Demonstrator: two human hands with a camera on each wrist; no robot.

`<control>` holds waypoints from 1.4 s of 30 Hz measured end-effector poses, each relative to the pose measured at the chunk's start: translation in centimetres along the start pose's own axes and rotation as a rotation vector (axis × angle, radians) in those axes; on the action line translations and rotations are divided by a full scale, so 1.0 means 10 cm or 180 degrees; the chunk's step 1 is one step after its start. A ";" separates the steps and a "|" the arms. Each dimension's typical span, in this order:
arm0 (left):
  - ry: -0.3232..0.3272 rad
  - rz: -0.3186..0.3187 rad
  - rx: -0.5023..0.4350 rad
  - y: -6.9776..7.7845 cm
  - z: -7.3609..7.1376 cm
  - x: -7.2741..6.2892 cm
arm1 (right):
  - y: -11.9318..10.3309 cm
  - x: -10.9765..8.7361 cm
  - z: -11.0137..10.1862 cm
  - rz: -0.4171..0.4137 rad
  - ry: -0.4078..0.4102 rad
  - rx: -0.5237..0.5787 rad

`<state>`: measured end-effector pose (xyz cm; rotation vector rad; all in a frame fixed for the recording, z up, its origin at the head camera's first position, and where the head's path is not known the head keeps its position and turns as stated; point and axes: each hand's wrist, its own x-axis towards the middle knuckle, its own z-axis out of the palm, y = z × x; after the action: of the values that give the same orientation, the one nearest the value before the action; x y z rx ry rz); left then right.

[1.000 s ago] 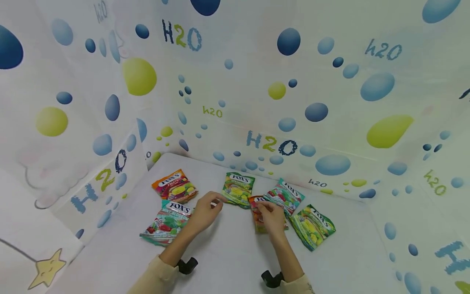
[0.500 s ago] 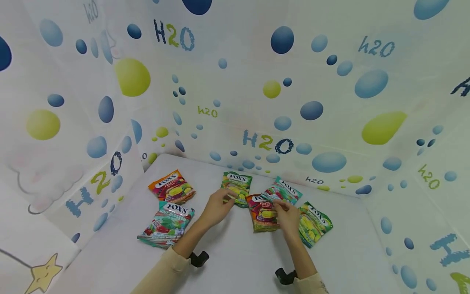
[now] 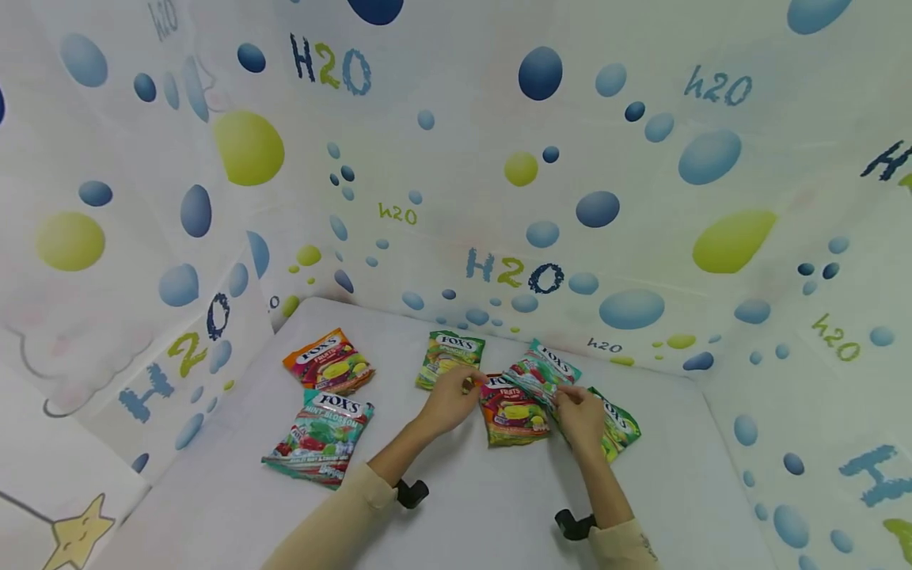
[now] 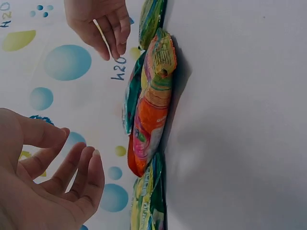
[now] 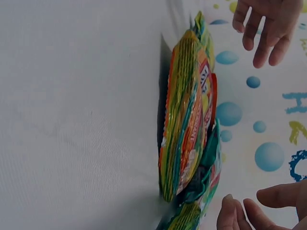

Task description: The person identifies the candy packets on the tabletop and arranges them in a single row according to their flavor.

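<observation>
My left hand (image 3: pixel 450 400) hovers between a green Fox's candy bag (image 3: pixel 442 360) and an orange Fox's Fruits candy bag (image 3: pixel 514 416), fingers loosely bent. In the left wrist view that hand (image 4: pixel 57 177) holds nothing and is apart from the bags. My right hand (image 3: pixel 580 419) is over the edge of a teal Fox's candy bag (image 3: pixel 534 368), which overlaps the orange bag's top. The right wrist view shows its fingers (image 5: pixel 228 213) bent, thumb apart, gripping nothing. Behind it, another green candy bag (image 3: pixel 621 427) is partly hidden.
On the left lie an orange Fruits bag (image 3: pixel 331 364) and a teal Mint Blossom bag (image 3: pixel 321 439). The white table (image 3: pixel 484 507) meets a printed backdrop (image 3: pixel 456 158) at the back and sides. Dark wrist-worn devices (image 3: pixel 412 494) project inward from both wrists.
Both hands have shifted right. My left hand moved from beside the left teal bag to the middle bags; my right hand uncovered the orange bag. The bags lie in much the same places.
</observation>
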<state>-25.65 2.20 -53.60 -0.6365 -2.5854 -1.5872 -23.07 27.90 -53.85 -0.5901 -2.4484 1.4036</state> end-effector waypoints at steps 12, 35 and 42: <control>-0.0145 -0.0139 0.0166 0.03 0.20 0.23 | 0.10 0.08 -0.06 0.0029 0.0000 -0.0249; -0.0265 -0.0151 0.0415 0.03 0.37 0.59 | 0.11 0.35 -0.12 -0.0075 -0.0133 -0.0568; -0.0258 -0.0032 0.0732 -0.04 0.50 0.71 | 0.13 0.45 -0.08 -0.0076 -0.0083 -0.0737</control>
<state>-31.40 8.66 -54.62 -0.6812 -2.7763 -1.2638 -26.42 31.20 -54.49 -0.5920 -2.6504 1.1334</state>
